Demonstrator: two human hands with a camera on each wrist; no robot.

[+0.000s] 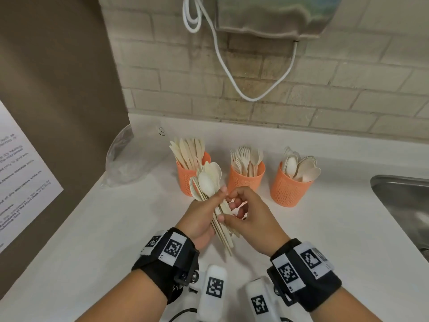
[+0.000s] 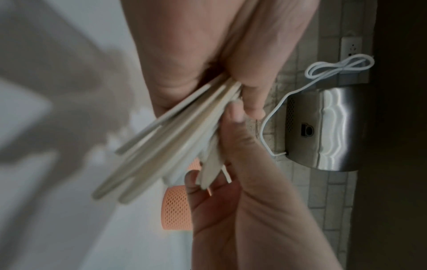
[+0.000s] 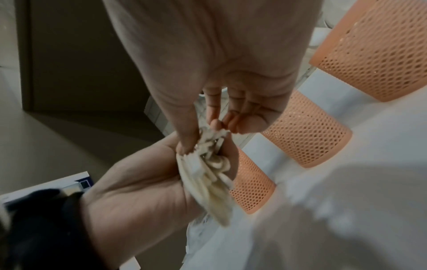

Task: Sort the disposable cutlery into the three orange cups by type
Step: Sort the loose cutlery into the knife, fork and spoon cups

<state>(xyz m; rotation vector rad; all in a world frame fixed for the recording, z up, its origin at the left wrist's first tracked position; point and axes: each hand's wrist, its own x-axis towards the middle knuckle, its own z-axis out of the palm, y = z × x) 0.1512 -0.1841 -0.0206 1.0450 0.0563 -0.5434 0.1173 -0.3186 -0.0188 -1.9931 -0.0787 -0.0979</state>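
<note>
White counter (image 1: 325, 228): crumpled clear plastic bag (image 1: 126, 156) near left edge, steel sink (image 1: 404, 201) at right edge, white cable (image 1: 222, 59) on brick wall.

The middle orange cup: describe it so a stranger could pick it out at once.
On the white counter under the brick wall stand three orange mesh cups in a row, left of the steel sink. The middle orange cup is the one bristling with fork tines, plus a few spoons; its left neighbour holds knives, its right neighbour only spoons.
</note>
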